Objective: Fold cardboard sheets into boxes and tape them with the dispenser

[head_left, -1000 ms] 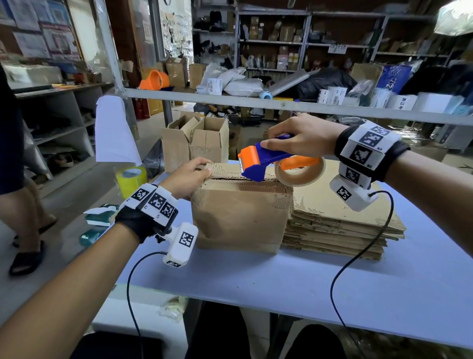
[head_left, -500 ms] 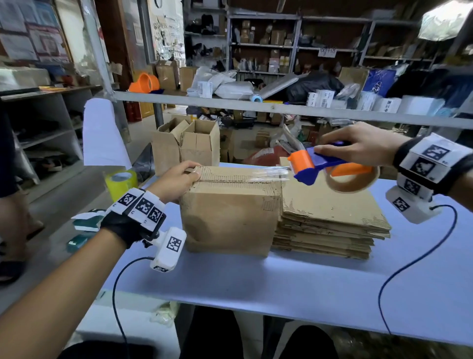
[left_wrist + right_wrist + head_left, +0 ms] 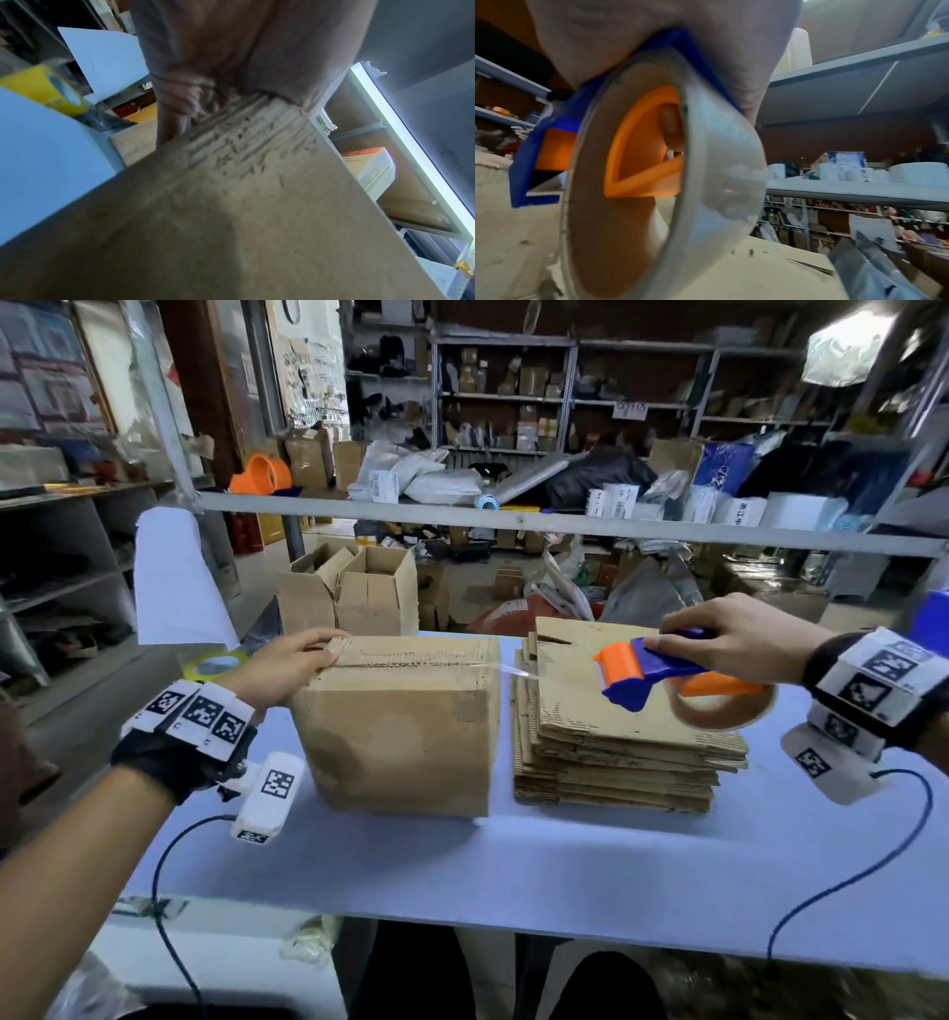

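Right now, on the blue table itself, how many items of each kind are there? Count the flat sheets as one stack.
Folded cardboard box: 1
Stack of flat cardboard sheets: 1
Tape dispenser, held over the stack by the right hand: 1
Total: 3
The yellow tape roll sits beyond the table's left edge, so it is not counted. The left hand presses on the box's top.

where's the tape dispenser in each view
Head: tape dispenser at right of centre, held by the right hand above the stack of flat cardboard.
Left wrist: not in it; only the left hand on the box.
Right wrist: fills the left and centre, its tape roll nearest.
Shared landmark: the box, also in the head view.
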Available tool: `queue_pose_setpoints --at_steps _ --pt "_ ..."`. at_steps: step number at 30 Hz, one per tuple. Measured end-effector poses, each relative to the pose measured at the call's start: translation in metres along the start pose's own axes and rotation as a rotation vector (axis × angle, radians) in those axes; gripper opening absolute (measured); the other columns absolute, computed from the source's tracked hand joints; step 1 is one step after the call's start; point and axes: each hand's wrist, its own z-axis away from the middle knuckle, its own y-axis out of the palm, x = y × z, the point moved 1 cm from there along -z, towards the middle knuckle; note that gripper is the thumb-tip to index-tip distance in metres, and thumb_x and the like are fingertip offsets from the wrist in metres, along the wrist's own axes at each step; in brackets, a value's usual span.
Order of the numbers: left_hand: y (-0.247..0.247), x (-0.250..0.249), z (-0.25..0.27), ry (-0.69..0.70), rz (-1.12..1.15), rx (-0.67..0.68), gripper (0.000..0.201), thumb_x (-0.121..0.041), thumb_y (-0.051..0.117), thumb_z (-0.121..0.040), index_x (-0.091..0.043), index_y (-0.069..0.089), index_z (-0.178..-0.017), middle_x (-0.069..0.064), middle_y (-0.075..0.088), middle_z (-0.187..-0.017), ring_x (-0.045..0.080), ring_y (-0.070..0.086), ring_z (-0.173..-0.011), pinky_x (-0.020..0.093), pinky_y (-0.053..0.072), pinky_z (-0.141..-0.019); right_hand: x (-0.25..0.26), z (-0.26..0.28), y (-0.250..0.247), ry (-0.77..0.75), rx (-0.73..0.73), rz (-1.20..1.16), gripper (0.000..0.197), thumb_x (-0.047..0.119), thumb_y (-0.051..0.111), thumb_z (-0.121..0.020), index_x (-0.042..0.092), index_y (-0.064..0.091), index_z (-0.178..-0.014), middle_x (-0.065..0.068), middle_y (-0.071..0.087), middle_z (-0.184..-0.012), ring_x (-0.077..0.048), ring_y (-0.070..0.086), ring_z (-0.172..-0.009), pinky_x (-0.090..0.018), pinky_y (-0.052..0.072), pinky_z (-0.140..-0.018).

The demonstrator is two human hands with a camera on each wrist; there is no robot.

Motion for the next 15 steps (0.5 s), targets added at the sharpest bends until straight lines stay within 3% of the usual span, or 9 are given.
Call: queue_pose_setpoints --at_steps 4,9,11,15 --pt "-0.032 0.007 -0.001 0.001 -0.094 0.012 0.031 -0.012 0.046 -0.103 -0.027 0.064 -0.123 0.005 0.062 -0.124 0.023 0.056 -0.111 0.034 0.044 -0.082 0.028 -0.005 0.017 -0.081 0.006 -0.023 0.039 0.058 0.05 -0.096 0.029 0.067 -0.078 0.007 0.066 -0.067 -0.016 0.06 -0.067 -0.037 0.045 -0.065" --pt "-0.037 0.015 -0.002 -0.032 -0.111 0.022 0.033 -0.011 0.043 -0.103 -0.024 0.062 -0.127 0.007 0.058 -0.127 0.021 0.052 -0.109 0.028 0.042 -0.075 0.052 -0.011 0.06 -0.115 0.028 0.064 0.043 0.059 0.048 -0.098 0.025 0.064 -0.077 0.002 0.064 -0.068 -0.02 0.057 -0.071 -0.041 0.045 -0.067" --pt "-0.036 0.018 -0.003 -0.013 -0.111 0.005 0.034 -0.009 0.043 -0.103 -0.022 0.062 -0.128 0.008 0.058 -0.128 0.02 0.051 -0.109 0.028 0.041 -0.076 0.057 -0.013 0.074 -0.095 0.044 0.088 0.044 0.06 0.047 -0.098 0.024 0.064 -0.079 0.003 0.063 -0.067 -0.017 0.056 -0.069 -0.037 0.04 -0.063" --pt "-0.036 0.021 -0.003 -0.007 -0.113 -0.001 0.033 -0.013 0.043 -0.104 -0.029 0.063 -0.125 0.006 0.058 -0.13 0.025 0.052 -0.12 0.037 0.042 -0.094 0.072 -0.023 0.093 -0.064 0.099 0.077 0.046 0.061 0.047 -0.098 0.025 0.062 -0.076 0.005 0.061 -0.066 -0.013 0.053 -0.066 -0.033 0.036 -0.059"
